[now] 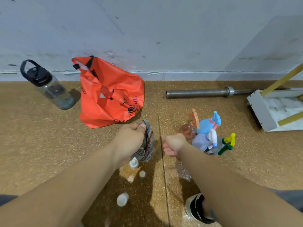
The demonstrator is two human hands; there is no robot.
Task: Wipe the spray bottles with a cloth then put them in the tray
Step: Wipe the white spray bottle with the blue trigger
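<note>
- The tumbled cluster of plastic spray bottles [207,136] lies on the speckled brown floor [49,145] just right of the right hand [173,145], close to its knuckles. The left hand [131,141] is across the floor's seam, farther off, so the right looks the nearer reach.
- Their bodies lie toward that hand. Their orange, blue, white and green-and-yellow trigger heads point away, to the right and toward the wall edge.
- The left hand grips a bunched grey patterned cloth [148,141], thumb on top. A small pale capped piece [134,163] pokes out beneath, too unclear to name.
- The right hand is curled into a fist, with nothing visible inside.
- The white shallow tray [260,110], crossed by yellow bars, sits by the floor's wall edge at the right, well beyond the bottles. Nothing lies between.
- Along the wall edge are a steel bar [196,92], an orange-red bag [111,95] and a clear water bottle with black lid [49,86].
- Nearer the person are a white cap [122,199] and a sandalled foot [196,208].
</note>
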